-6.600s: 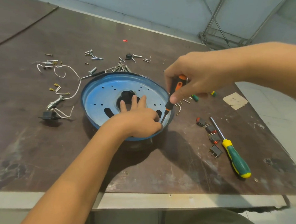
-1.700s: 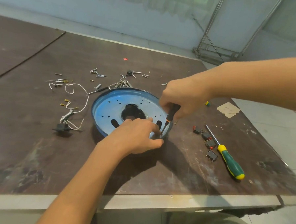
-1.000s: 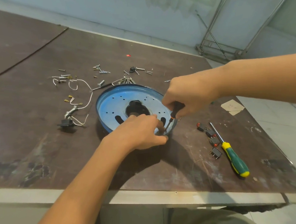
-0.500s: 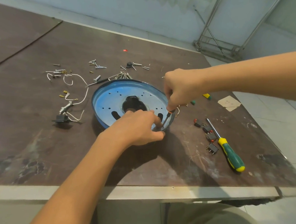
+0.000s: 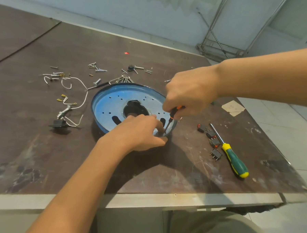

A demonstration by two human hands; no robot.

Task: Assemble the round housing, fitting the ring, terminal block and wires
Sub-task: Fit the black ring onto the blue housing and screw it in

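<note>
At near-right rim of blue round housing (image 5: 114, 105), mid-table: right hand (image 5: 189, 93) grips orange-black screwdriver (image 5: 174, 112), now higher on handle than half second ago; tip unmoved at rim. Left hand (image 5: 139, 131) pinches rim beside tip, no longer flat on plate. Likely screw-driving underway; wires (image 5: 84, 96) lie unfitted, well left.

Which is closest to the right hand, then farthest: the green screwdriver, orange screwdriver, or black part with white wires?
1. orange screwdriver: gripped in the right hand.
2. green screwdriver: lying at the right, nearer the person.
3. black part with white wires: far left, beyond the blue housing.
</note>
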